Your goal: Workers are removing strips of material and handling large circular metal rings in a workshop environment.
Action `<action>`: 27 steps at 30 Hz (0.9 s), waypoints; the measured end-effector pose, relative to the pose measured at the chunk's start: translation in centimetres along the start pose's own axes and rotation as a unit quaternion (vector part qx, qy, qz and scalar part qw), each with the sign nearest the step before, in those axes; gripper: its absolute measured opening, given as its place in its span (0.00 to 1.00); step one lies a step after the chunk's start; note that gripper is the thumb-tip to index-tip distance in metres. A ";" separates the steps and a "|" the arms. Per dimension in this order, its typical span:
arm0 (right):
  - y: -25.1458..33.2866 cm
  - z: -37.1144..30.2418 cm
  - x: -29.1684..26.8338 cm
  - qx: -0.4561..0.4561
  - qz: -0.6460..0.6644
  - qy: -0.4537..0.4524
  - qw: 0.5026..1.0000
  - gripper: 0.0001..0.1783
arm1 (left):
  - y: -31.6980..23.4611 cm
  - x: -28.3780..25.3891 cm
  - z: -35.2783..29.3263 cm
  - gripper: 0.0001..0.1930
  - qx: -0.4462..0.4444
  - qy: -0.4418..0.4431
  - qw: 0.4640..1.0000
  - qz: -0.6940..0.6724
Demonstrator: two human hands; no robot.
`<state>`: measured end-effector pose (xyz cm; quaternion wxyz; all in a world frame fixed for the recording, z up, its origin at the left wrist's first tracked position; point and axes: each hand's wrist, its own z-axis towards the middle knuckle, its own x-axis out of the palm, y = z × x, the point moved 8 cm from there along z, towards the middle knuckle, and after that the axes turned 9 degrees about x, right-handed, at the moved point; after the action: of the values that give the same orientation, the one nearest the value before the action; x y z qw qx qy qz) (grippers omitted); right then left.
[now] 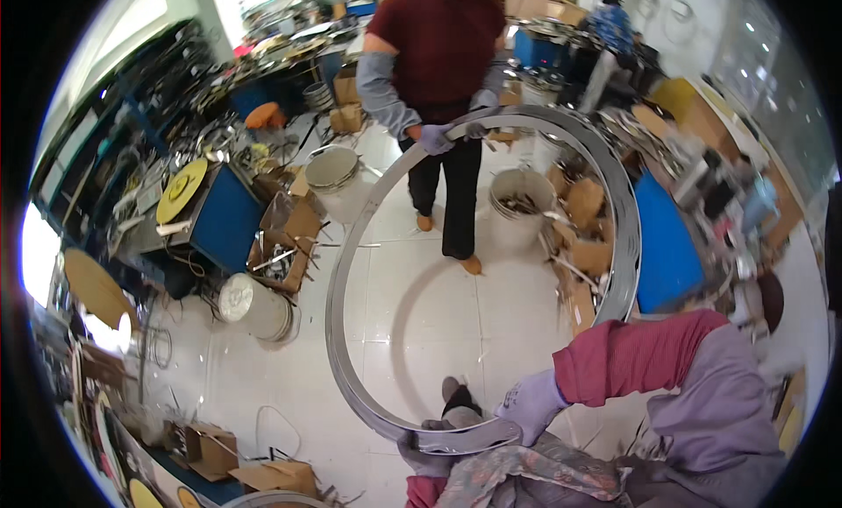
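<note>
A large grey metal ring, a flat band bent into a hoop, hangs above the floor in front of me. My left hand, in a grey glove, is closed around its near edge. Just to the right, my right hand in a pale purple glove grips the same edge, its fingertips partly hidden behind the band. A short overlap or joint in the band seems to lie between my hands. Opposite me, a co-worker in a dark red top holds the far edge with two gloved hands.
White buckets stand left of the co-worker, and a bucket of scraps to the right. Another bucket and cardboard boxes sit at left. Cluttered benches line both sides. A second person is at the back right.
</note>
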<state>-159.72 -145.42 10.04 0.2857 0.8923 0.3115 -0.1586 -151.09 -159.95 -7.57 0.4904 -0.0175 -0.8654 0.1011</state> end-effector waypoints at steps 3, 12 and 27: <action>-4.4 1.4 -7.9 0.002 -0.024 0.011 1.000 0.44 | 0.0 3.2 6.5 0.27 0.026 -0.134 0.989 -0.053; -19.4 2.0 -29.0 -0.015 -0.052 0.089 0.995 0.36 | -0.1 22.7 26.7 0.30 0.109 -0.140 0.969 0.170; -46.0 8.3 -62.2 0.133 -0.076 0.144 0.978 0.36 | 6.3 40.1 64.6 0.32 -0.041 -0.159 0.986 0.011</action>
<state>-237.34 -149.89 13.31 0.1034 0.9094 0.3928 -0.0894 -227.33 -158.79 -7.08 0.3445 -0.0304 -0.9355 0.0724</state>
